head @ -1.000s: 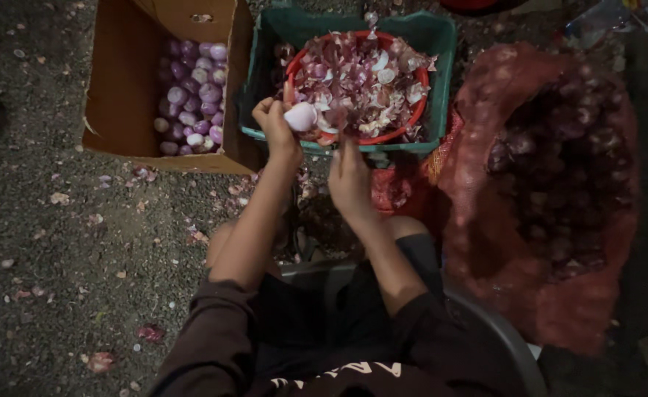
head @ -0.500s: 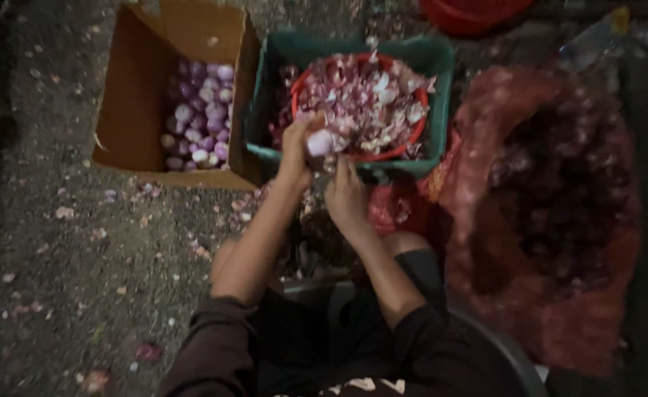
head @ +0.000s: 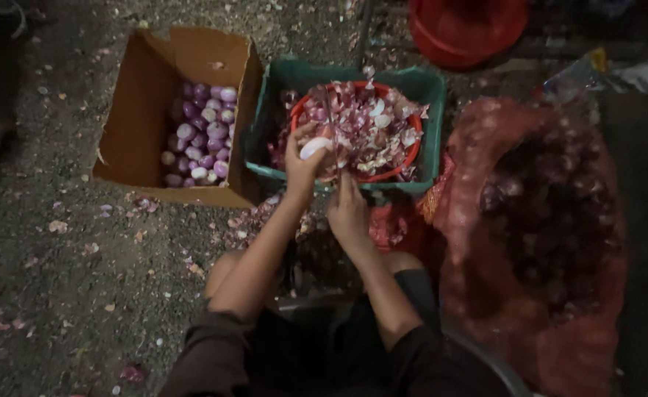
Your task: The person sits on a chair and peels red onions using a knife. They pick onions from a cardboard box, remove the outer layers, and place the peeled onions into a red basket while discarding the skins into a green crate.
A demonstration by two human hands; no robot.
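Still raised since a moment ago, my left hand grasps a peeled onion over the red basket; my right hand stays near, grip unclear.

Open brown cardboard box at left, red mesh sack bulging at right

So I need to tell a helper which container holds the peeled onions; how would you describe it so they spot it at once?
Start at the green crate in the middle, which holds a red bowl of skins. Directly left of it, touching, stands an open brown cardboard box on the gravel. It alone holds smooth pale and purple peeled onions, not loose skins or the dark unpeeled ones in the red mesh sack.
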